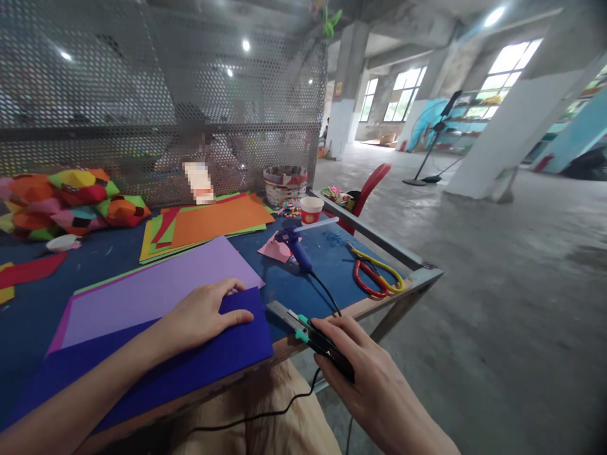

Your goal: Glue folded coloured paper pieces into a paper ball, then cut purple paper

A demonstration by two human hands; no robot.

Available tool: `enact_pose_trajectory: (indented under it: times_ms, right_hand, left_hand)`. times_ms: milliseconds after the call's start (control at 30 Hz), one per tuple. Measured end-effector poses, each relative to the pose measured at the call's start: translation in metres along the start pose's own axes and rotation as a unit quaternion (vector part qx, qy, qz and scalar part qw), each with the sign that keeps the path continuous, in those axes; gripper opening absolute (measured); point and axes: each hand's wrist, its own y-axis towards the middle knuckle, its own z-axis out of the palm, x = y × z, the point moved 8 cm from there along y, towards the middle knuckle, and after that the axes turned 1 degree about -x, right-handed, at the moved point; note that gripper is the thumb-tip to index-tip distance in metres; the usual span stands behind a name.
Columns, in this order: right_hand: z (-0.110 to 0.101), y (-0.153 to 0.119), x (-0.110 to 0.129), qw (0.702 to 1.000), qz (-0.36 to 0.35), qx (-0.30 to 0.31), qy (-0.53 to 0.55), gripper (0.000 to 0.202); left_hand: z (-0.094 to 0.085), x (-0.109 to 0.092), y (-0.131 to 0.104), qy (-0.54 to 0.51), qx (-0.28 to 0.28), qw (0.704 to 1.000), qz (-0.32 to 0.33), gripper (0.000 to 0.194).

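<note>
My left hand (211, 316) lies over a dark blue sheet (190, 379) at the table's front edge. Its thumb rests on top, and the other fingers curl over the far edge, their tips partly hidden. Under that sheet, a lilac sheet (165, 284) shows, with magenta and green ones below it. Off the table's front edge, my right hand (360, 360) is wrapped round a black-and-teal hand tool (327, 347). The tool's flat silver end points left at the blue sheet's right corner; its exact kind is unclear.
A blue glue gun (298, 253) with a cord lies beyond my right hand. Red-and-yellow scissors (374, 275) rest near the right corner. Farther back are stacked coloured sheets (218, 221), a paper cup (312, 210), a woven basket (285, 186) and colourful folded shapes (71, 202) before a mesh screen (118, 88).
</note>
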Motion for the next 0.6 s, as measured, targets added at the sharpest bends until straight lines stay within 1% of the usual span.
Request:
enact_pose_trajectory:
  times_ms: [67,167,233,333,400,467,533,567,600]
  right_hand:
    - [-0.001,0.001,0.001,1.000,0.000,0.001,-0.007,0.035]
    - [-0.002,0.004,0.004,1.000,-0.001,0.002,-0.023,0.036]
    - [-0.003,0.005,0.007,1.000,-0.003,0.003,-0.026,0.036]
    - [-0.003,0.007,0.010,1.000,-0.002,0.007,-0.017,0.036]
    - [-0.003,0.007,0.010,1.000,0.008,0.004,0.001,0.036]
    - [-0.005,0.007,0.007,0.999,0.029,-0.013,0.034,0.036]
    - [-0.008,0.009,0.002,0.992,0.067,-0.041,0.094,0.038]
    - [-0.008,0.010,-0.002,0.985,0.091,-0.050,0.141,0.039]
    - [-0.005,0.012,-0.004,0.972,0.118,-0.048,0.199,0.041]
  left_hand:
    - [-0.003,-0.001,-0.001,-0.006,-0.009,1.000,0.013,0.042]
    - [-0.003,-0.003,-0.001,-0.045,0.007,0.998,0.036,0.037]
    - [-0.007,-0.004,-0.001,-0.062,0.016,0.997,0.050,0.037]
    - [-0.018,-0.011,-0.003,-0.090,0.022,0.992,0.087,0.039]
    - [-0.025,-0.016,-0.006,-0.118,0.041,0.987,0.100,0.042]
    - [-0.029,-0.018,-0.009,-0.135,0.069,0.984,0.088,0.045]
    - [-0.031,-0.019,-0.013,-0.132,0.086,0.985,0.073,0.045]
    - [-0.031,-0.021,-0.014,-0.122,0.093,0.986,0.068,0.045]
    - [-0.034,-0.022,-0.016,-0.105,0.078,0.989,0.068,0.044]
